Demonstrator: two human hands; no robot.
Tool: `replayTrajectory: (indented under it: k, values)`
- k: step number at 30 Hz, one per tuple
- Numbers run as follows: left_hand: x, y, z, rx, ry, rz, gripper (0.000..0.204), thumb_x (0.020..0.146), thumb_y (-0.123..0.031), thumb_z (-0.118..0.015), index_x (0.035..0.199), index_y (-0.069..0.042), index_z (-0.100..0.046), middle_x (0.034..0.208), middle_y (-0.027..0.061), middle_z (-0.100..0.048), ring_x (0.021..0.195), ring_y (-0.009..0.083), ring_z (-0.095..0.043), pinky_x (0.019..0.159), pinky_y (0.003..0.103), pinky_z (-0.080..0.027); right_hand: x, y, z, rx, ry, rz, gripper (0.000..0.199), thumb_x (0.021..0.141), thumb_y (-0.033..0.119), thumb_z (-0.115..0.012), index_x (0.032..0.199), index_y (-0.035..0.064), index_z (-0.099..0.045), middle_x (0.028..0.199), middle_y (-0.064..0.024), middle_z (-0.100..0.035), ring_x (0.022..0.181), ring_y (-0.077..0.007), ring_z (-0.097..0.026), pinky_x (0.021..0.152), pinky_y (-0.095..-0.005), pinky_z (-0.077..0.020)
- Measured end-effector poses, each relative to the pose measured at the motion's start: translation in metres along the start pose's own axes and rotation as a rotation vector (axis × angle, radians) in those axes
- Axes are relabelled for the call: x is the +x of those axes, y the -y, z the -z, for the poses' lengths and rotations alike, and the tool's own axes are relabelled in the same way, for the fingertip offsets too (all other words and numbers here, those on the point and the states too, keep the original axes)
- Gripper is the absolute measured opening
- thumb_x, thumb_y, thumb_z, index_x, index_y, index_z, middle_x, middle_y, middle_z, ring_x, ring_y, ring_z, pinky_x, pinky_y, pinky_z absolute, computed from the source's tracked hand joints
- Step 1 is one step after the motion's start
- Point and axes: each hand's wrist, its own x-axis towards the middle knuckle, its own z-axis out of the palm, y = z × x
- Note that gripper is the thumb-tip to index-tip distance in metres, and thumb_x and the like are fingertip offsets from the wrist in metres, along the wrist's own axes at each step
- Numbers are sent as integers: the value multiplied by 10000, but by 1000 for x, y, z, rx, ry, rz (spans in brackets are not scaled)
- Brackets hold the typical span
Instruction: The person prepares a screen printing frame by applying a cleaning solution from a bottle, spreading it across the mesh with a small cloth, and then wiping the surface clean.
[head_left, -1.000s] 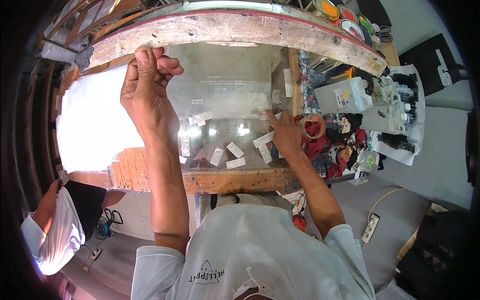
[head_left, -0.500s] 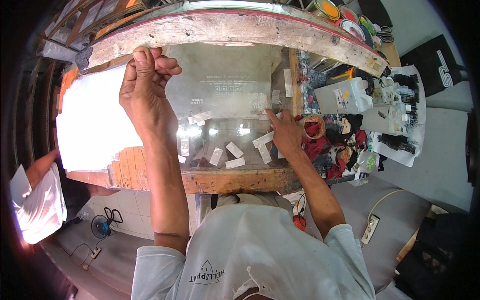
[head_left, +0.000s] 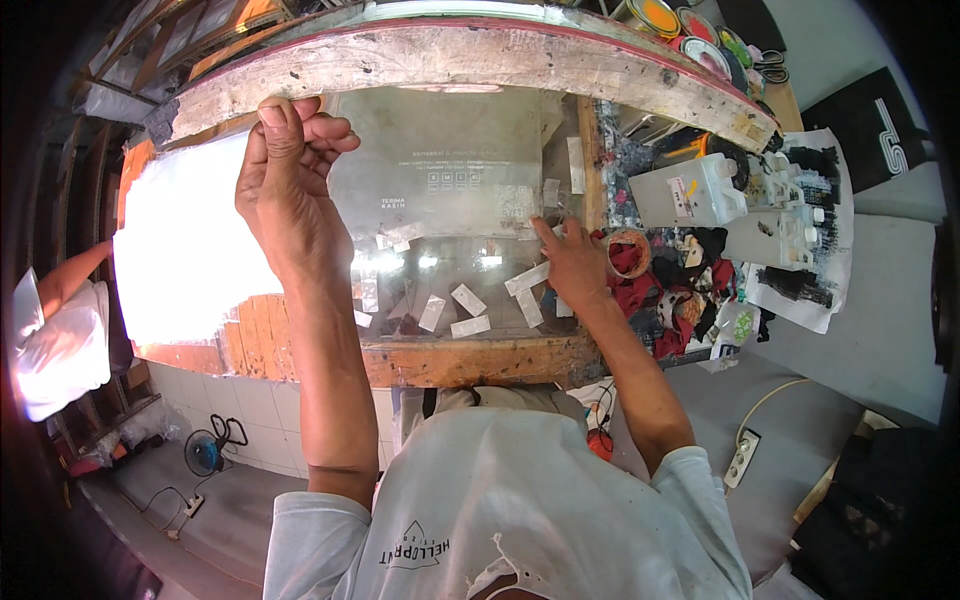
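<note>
My left hand (head_left: 290, 170) is raised at the lower edge of a long, stained wooden frame (head_left: 400, 60), thumb and curled fingers drawn together. Whether they grip anything is hidden. A clear plastic sheet or bag (head_left: 430, 125) with white print lies flat on the glass tabletop (head_left: 400, 295), beyond my hands. At its near right corner my right hand (head_left: 575, 265) rests with fingers stretched out, the index fingertip touching the corner. Several short strips of pale tape (head_left: 470, 326) are stuck to the glass near it.
Bright white sheets (head_left: 190, 240) lie on the left. To the right are stained rags (head_left: 640, 290), a tape roll (head_left: 628, 254) and plastic jugs (head_left: 690, 190). Paint tins (head_left: 655, 18) stand at the far right. Another person's arm (head_left: 75, 280) shows at the left edge.
My left hand has shifted very slightly left; my right hand stays at the sheet's corner. At the left edge, the other person has moved up and outward with a pale sheet.
</note>
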Motion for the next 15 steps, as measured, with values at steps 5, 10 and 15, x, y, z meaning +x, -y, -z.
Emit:
replayTrajectory:
  k: [5, 10, 15]
  values:
    - [0, 0, 0, -12, -6, 10, 369, 984, -368, -660, 987, 0, -692, 790, 98, -703, 715, 168, -642, 759, 314, -521, 12, -6, -6, 355, -151, 3, 278, 930, 160, -648, 1206, 170, -672, 1031, -113, -553, 838, -322, -636, 683, -432, -520]
    - [0, 0, 0, -9, -1, 15, 368, 983, -368, -661, 986, -1, -692, 789, 93, -702, 717, 170, -645, 769, 319, -522, 29, -5, -25, 527, -392, 24, 120, 894, 104, -685, 999, 76, -737, 931, -104, -557, 788, -304, -618, 649, -404, -501]
    - [-1, 1, 2, -1, 9, 7, 367, 977, -373, -669, 989, -7, -694, 777, 91, -702, 714, 172, -647, 776, 320, -522, 31, -4, -34, 633, -461, 29, 127, 860, 36, -681, 977, 58, -727, 917, -99, -544, 776, -280, -610, 658, -374, -500]
